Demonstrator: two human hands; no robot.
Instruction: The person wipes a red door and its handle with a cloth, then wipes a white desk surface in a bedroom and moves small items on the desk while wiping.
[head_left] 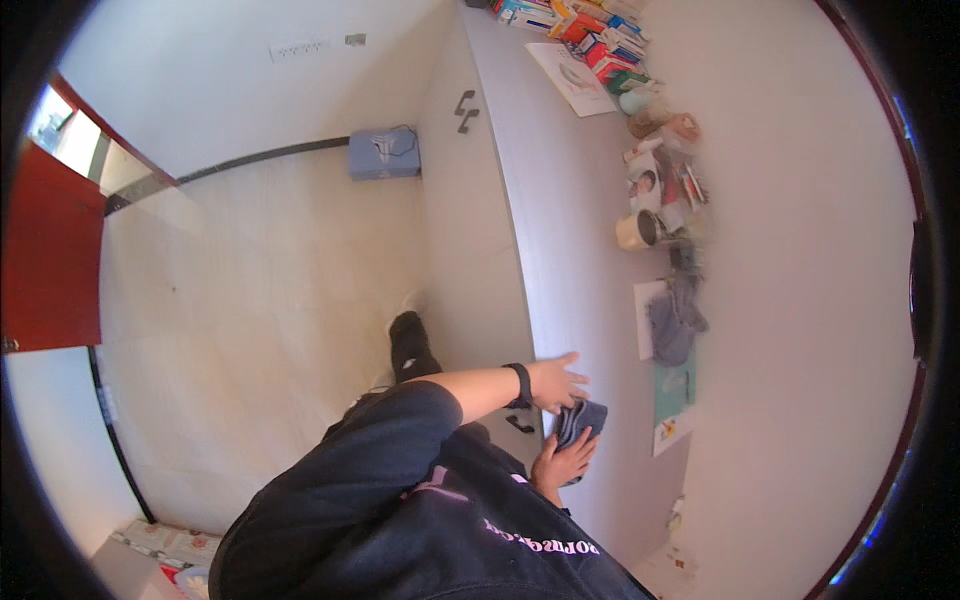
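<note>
A folded dark grey cloth [592, 412] lies near the front edge of the long pale countertop [575, 300]. My left hand [556, 384], with a black band on its wrist, reaches across to the cloth's far-left side. Its fingers are spread, and some of them touch the cloth's edge. From the near side my right hand [566, 462] rests on the cloth with its fingers stretched out over it. The undersides of both hands are hidden.
Along the wall stand a cream cup [634, 232], a crumpled grey cloth [674, 325], a green sheet [674, 390] and several small boxes [610, 55]. Black handles [466, 112] stick out from the cabinet front. A blue box [384, 155] sits on the floor.
</note>
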